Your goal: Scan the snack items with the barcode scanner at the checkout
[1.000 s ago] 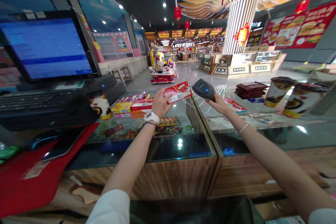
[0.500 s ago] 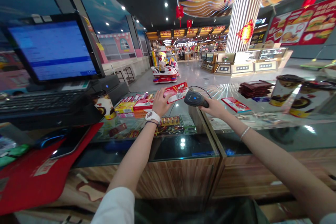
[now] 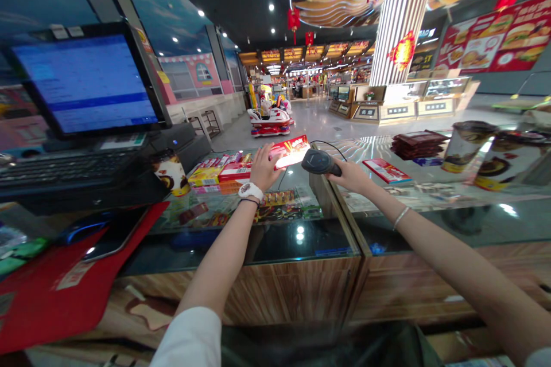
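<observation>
My left hand (image 3: 263,167) grips a flat red box (image 3: 297,148) by its left end, tilted up above the glass counter. A bright white glow covers the lower part of the box's face. Closed around the handle of a black barcode scanner (image 3: 317,161) is my right hand (image 3: 353,176); the scanner's head points left at the box, close to its right end. A thin black cable runs behind the scanner. Just left of and below the box lie stacked red and yellow snack boxes (image 3: 235,172). Another flat red packet (image 3: 386,171) rests on the counter right of my right hand.
On the left stand a monitor (image 3: 88,80), a keyboard (image 3: 64,175) and a printed cup (image 3: 170,173). A phone (image 3: 116,235) lies on a red mat (image 3: 55,309). At the right are dark red packets (image 3: 417,144) and large cups (image 3: 467,148). Small goods show under the glass.
White light from the scanner now falls on the red box, where its barcode was visible before. The scanner's blue light has dimmed. Both hands have hardly moved.
</observation>
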Demonstrator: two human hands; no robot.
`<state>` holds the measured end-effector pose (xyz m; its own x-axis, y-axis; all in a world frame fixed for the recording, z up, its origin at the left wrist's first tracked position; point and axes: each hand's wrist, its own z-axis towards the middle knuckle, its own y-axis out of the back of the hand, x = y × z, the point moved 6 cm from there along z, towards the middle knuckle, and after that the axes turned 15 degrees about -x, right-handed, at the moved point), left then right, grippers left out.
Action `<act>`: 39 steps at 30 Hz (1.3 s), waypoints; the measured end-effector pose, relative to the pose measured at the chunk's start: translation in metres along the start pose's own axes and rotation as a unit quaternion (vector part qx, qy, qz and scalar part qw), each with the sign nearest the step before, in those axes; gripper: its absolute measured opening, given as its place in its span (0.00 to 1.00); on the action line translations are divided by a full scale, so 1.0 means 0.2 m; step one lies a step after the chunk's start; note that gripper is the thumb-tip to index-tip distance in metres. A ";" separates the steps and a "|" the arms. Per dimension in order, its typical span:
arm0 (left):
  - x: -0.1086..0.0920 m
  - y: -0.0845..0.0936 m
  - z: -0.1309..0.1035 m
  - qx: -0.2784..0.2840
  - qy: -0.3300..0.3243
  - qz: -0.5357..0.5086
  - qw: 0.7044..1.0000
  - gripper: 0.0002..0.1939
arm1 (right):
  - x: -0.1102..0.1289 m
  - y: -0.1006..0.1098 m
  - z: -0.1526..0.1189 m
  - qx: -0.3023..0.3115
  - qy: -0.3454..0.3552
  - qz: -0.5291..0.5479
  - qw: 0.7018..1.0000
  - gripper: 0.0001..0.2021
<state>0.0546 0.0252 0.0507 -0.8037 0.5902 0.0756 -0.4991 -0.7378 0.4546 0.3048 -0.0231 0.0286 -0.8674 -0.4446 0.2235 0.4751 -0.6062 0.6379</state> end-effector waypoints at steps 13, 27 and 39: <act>-0.01 0.01 0.00 -0.002 -0.008 0.006 1.000 0.20 | -0.01 -0.01 -0.01 0.007 0.000 -0.010 1.000 0.19; -0.03 0.03 0.01 0.011 0.013 0.026 1.000 0.18 | -0.08 -0.05 0.02 -0.022 0.112 0.150 0.982 0.23; -0.04 0.02 0.01 0.020 0.012 0.027 0.999 0.19 | -0.38 -0.20 0.00 0.023 0.133 0.137 0.981 0.31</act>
<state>0.0595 0.0180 0.0541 -0.8369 0.5417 0.0790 -0.4425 -0.7544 0.4849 0.3513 0.0347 -0.0150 -0.6360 -0.7469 0.1939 0.6719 -0.4124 0.6153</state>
